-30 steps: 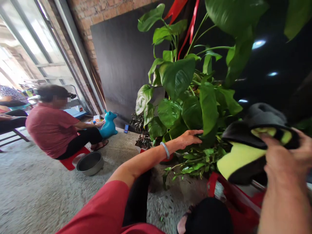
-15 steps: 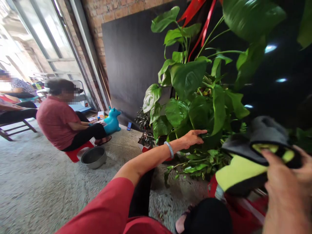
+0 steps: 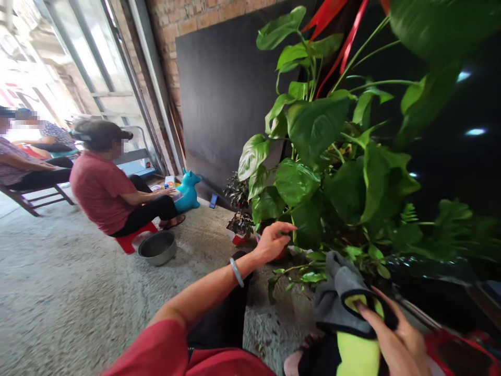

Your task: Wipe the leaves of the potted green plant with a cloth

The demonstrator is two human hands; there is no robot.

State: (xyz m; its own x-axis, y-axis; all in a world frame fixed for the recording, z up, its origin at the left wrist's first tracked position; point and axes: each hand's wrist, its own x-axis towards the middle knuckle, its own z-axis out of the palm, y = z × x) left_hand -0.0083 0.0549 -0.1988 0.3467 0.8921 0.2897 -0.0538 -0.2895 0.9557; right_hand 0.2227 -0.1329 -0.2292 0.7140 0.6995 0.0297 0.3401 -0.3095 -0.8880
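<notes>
My left hand (image 3: pixel 275 243), with a pale bangle on the wrist, reaches out to the lower leaves of a big green potted plant (image 3: pixel 303 130). Its fingers are bent and a little apart, holding nothing, with the fingertips close to a hanging leaf (image 3: pixel 309 222); whether they touch it I cannot tell. A microfibre cloth (image 3: pixel 344 292), grey on one side and yellow-green on the other with black edging, is bunched in my right hand (image 3: pixel 399 334). The cloth hangs over my knee, below the plant's low foliage.
A small dark-leaved potted plant (image 3: pixel 237 224) stands left of the big one. On the concrete floor are a grey basin (image 3: pixel 157 249), a blue animal toy (image 3: pixel 189 190) and a phone (image 3: pixel 213 201). Someone in a red shirt sits on a red stool (image 3: pixel 133 240); others sit farther left.
My left hand has drawn back to the left and down from among the leaves. My right hand has brought the cloth left and lower, closer to my knee.
</notes>
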